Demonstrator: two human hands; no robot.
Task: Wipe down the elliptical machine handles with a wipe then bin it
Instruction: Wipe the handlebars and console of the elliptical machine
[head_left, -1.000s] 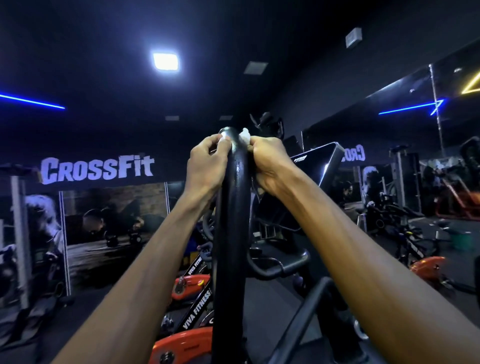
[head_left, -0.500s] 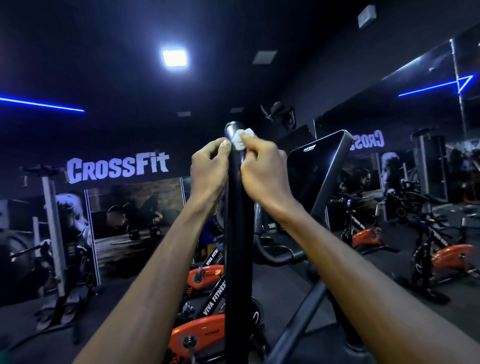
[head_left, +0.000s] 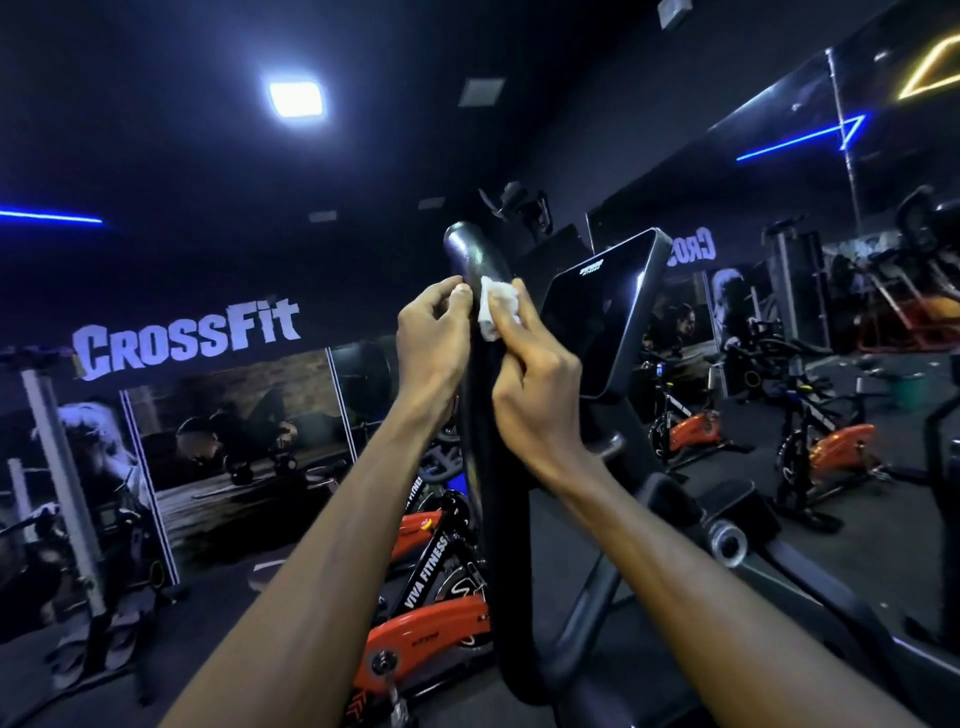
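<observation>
**Both hands on the handle, wipe small in the grip**

Right hand (head_left: 535, 384) pinches a crumpled white wipe (head_left: 496, 312) against the black elliptical handle (head_left: 485, 405), fingers closed on the wad, just below the rounded top end. Left hand (head_left: 434, 343) sits at 9 o'clock of the wipe, thumb and fingertips curled lightly against the same tube — holding nothing but the handle, as far as shows.

Risks, as I judge them:
- Wipe is bunched small; it may touch only the near face and miss the far side of the tube.
- A pinch grip could let the wad slip — it would drop into the dark frame below.
- The console screen (head_left: 602, 312) stands just beside, at 3 o'clock; a wide stroke could knock knuckles on it.
- The second handle is not clearly in view, and I cannot pick out a bin for certain.
</observation>
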